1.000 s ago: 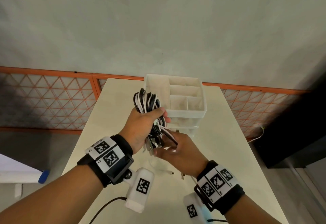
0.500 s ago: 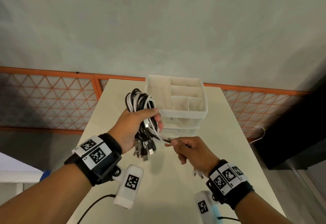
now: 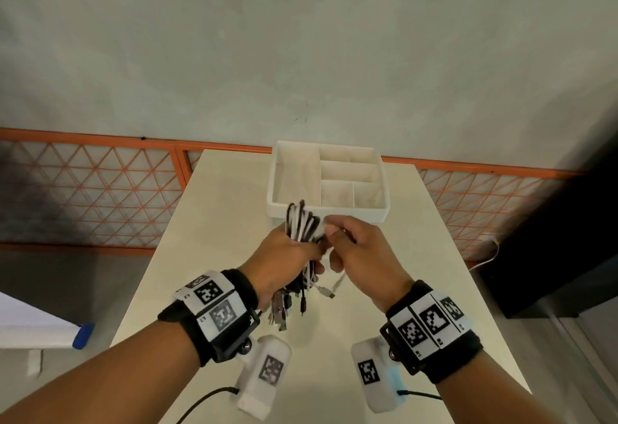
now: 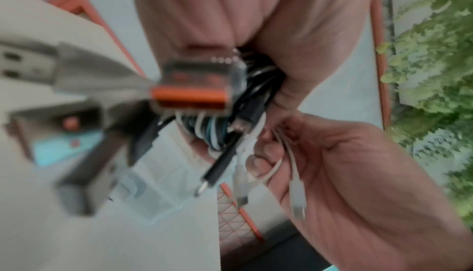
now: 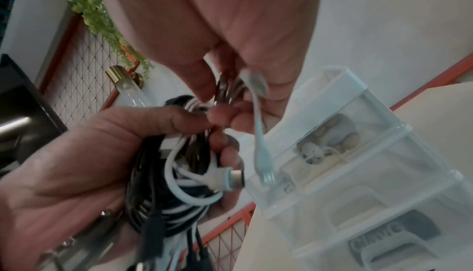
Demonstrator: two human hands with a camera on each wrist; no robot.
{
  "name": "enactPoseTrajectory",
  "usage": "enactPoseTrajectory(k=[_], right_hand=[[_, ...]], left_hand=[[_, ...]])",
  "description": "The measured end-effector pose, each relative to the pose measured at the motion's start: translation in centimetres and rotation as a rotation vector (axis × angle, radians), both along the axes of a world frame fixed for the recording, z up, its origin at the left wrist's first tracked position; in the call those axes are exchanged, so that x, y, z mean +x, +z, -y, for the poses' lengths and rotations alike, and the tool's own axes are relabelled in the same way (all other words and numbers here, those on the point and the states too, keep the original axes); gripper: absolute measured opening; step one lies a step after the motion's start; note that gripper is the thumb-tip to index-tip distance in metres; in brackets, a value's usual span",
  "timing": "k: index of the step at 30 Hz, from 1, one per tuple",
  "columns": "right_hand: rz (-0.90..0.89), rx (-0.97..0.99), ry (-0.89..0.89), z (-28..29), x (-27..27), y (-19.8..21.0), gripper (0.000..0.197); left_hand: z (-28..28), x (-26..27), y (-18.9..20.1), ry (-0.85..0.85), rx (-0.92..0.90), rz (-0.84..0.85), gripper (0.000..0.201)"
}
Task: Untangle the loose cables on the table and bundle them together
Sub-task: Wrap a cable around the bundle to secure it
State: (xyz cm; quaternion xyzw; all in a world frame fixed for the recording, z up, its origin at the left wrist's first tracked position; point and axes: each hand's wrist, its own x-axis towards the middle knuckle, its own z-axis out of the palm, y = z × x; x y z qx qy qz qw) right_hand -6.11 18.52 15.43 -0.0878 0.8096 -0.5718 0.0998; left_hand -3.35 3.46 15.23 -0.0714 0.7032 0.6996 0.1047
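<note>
Hands together now: my right hand (image 3: 359, 253) has come up from below, pinching a white cable (image 5: 258, 133) against the bundle (image 3: 302, 223) my left hand (image 3: 284, 263) grips above the table (image 3: 214, 223); bundling nearly done, I reckon
</note>
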Motion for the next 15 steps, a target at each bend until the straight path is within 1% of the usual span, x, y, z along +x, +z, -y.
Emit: enactPoseTrajectory(k=[1, 3, 5, 7, 9, 11, 13, 15], right_hand=[[0.012, -0.028, -0.046, -0.2, -0.1, 0.1, 0.021], [0.038, -0.052, -0.084, -0.8, -0.5, 0.5, 0.024], [0.081, -0.093, -0.023, -1.4, -0.4, 0.7, 0.029], [0.111, -0.153, 0.075, -1.4, 0.1, 1.2, 0.03], [0.089, -0.176, 0.135, -1.0, 0.4, 1.5, 0.025], [0.064, -0.238, 0.092, -0.6, 0.4, 1.7, 0.019], [0.07, -0.324, 0.028, -0.3, 0.0, 1.8, 0.018], [0.059, -0.347, 0.021, 0.0, -0.2, 1.8, 0.017]], left_hand=[[0.2, -0.2, -0.1, 0.072, 0.053, 0.027, 0.004], [0.7, -0.4, -0.3, 0.181, 0.173, 0.081, 0.01], [1.2, -0.6, -0.3, 0.219, 0.249, 0.099, 0.016], [1.5, -0.6, -0.2, 0.213, 0.285, 0.083, 0.018], [1.5, -0.5, 0.0, 0.19, 0.312, 0.071, 0.021], [1.5, -0.3, -0.1, 0.139, 0.355, 0.085, 0.028], [1.4, -0.1, -0.3, 0.093, 0.394, 0.093, 0.036], [1.5, 0.1, -0.6, 0.062, 0.432, 0.082, 0.045]])
